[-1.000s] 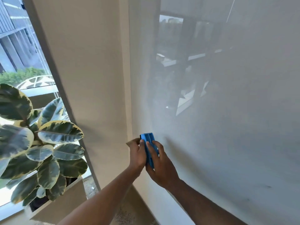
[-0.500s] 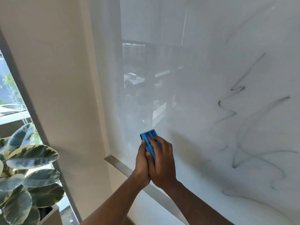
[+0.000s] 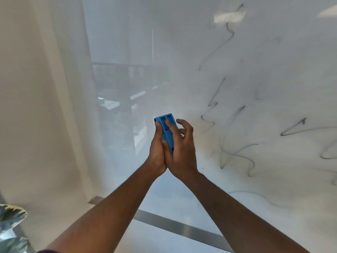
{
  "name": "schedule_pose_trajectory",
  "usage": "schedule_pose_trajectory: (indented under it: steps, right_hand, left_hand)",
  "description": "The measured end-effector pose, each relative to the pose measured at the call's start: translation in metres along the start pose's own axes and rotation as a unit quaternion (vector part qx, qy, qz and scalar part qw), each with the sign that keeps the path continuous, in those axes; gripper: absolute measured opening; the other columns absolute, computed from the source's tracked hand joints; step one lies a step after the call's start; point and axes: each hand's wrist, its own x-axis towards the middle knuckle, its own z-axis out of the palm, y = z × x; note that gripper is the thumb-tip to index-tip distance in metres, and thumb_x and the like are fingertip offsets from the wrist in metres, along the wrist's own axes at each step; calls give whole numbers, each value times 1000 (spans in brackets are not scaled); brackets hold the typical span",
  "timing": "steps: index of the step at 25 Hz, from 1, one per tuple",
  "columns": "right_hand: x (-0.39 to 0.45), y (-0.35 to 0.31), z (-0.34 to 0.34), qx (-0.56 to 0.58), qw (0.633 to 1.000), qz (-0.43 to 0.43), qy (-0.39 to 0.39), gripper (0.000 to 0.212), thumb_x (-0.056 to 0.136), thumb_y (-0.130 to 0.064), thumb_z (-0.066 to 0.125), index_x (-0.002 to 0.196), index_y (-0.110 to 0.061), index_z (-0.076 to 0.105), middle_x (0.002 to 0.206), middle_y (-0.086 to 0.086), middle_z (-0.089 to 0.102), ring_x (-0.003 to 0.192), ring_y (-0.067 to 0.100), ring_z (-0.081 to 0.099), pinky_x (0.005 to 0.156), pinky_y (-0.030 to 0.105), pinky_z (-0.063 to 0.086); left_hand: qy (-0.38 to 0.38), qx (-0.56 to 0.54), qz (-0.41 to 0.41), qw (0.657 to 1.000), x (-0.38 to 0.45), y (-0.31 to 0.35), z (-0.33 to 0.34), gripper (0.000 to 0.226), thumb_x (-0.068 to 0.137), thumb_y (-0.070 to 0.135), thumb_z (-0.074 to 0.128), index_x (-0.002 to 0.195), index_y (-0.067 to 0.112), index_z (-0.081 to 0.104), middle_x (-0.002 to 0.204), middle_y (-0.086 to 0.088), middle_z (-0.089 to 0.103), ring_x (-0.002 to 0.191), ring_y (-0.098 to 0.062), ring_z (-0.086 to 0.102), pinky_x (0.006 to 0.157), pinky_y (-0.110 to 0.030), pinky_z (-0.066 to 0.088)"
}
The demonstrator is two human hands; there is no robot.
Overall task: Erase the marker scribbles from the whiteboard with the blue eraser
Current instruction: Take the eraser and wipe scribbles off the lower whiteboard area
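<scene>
A glossy whiteboard fills the wall ahead, reflecting a room. Black marker scribbles run over its right half, from the top down to the lower right. The blue eraser is held upright in front of the board, left of the scribbles. My left hand grips its left side with the thumb along the edge. My right hand grips its right side, index finger pressed on its back, other fingers loosely spread. Whether the eraser touches the board I cannot tell.
A metal strip borders the board's lower edge. A cream wall stands to the left. Variegated plant leaves show in the bottom left corner.
The view has swung up and to the right, bringing more scribbles into sight and pushing the plant out. Both hands still hold the eraser; my right fingers have loosened and spread.
</scene>
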Motion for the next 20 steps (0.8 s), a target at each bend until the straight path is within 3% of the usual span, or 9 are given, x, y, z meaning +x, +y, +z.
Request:
schedule_pose_trajectory:
  steps: [5,8,10,12,13,15,17,20]
  right_hand:
    - [17,-4,-68,55,997,54,-4,68,96,-34,69,155,-30,36,143,-7,55,123,11,57,96,37,58]
    - [38,9,-124,56,995,79,14,79,93,-39,76,158,-28,33,144,-6,58,124,13,59,99,40,58]
    - [51,22,-162,35,996,79,18,84,90,-41,79,159,-23,33,146,-3,58,126,17,60,103,42,56]
    - [65,36,-201,9,998,63,31,86,87,-43,82,157,-20,37,146,-2,59,125,18,61,103,40,56]
    - [73,43,-223,-10,998,52,42,85,86,-43,83,155,-20,41,143,-2,61,123,18,62,101,40,57]
    - [95,60,-264,-50,995,37,72,79,84,-42,84,150,-19,47,136,-2,63,117,18,62,95,41,58]
    - [123,74,-299,-86,992,21,92,75,83,-39,84,147,-18,50,132,-1,63,113,19,60,92,42,58]
    - [169,88,-336,-138,984,-13,109,74,83,-37,83,146,-17,51,131,1,62,114,21,59,89,36,54]
  left_hand:
    - [-51,62,19,997,-11,3,47,64,107,67,32,133,21,68,114,-4,79,107,-17,78,82,-26,63]
    - [-45,212,103,971,-9,12,101,58,111,59,22,117,25,69,108,-4,80,96,-11,78,79,-27,63]
    - [-35,271,179,945,-3,16,133,53,114,52,22,113,21,65,113,-10,74,96,-10,73,88,-37,64]
    - [10,361,251,898,4,17,153,44,116,44,26,122,19,61,123,-8,60,112,-12,61,106,-46,56]
    - [35,422,293,857,7,18,160,42,115,42,28,129,17,60,129,-4,55,121,-15,54,110,-46,51]
    - [53,520,370,768,14,27,166,44,114,43,32,137,15,57,140,-3,50,130,-20,49,104,-44,51]
    - [49,583,409,700,26,39,161,47,112,43,38,143,13,55,151,-4,46,139,-24,46,103,-44,51]
    - [73,630,425,646,46,59,152,53,112,35,46,157,8,46,170,-9,36,160,-32,32,125,-49,37]
